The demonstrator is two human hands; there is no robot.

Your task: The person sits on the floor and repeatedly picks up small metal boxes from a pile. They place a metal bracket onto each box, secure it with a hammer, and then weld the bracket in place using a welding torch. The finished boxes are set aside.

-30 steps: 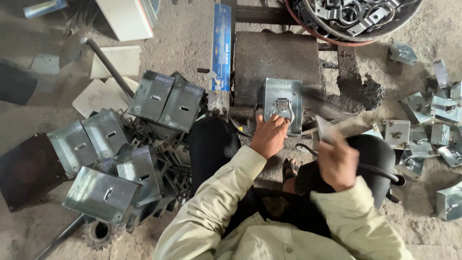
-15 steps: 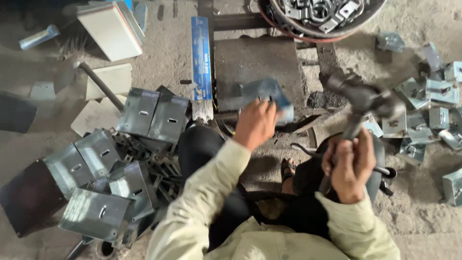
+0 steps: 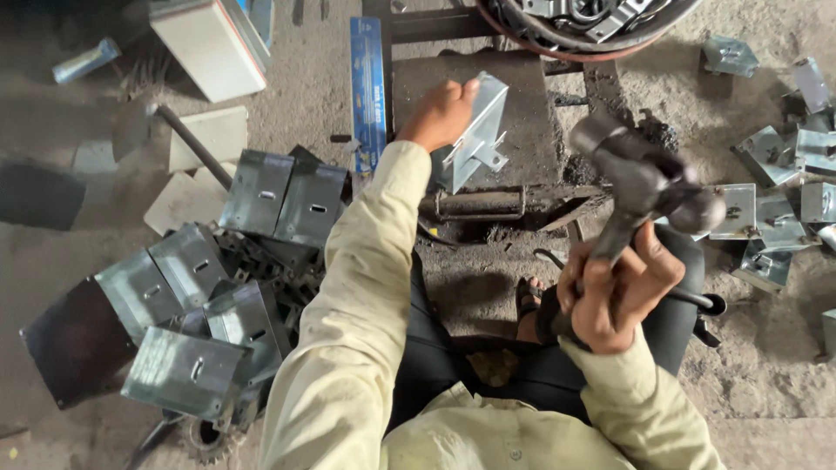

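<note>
Holding a metal plate on the block, hammer up

Gripping the hammer [image 3: 649, 187] with my right hand [image 3: 614, 296], I have its dark head lifted high, up and to the right of the flat iron block [image 3: 522, 113]. My fingers are wrapped tight around the handle. My left hand [image 3: 440, 113] pinches the grey metal plate [image 3: 479, 130] by its top edge and stands it tilted on the block, with its little clasp hanging off the lower side.

I think this is the hitting step. The hammer should come down on the plate or its clasp, so my left fingers must stay up on the edge, away from where the head lands.

Left of the block lies a heap of folded metal boxes [image 3: 200, 296], and a blue strip [image 3: 367, 87] runs right along the block's left side. Right of the block more small metal pieces [image 3: 784, 200] are spread on the dirt. Above the block sits a round tub of parts [image 3: 592, 26]. The block's top is mostly bare, so the swing has room. My knees sit just below the block.
</note>
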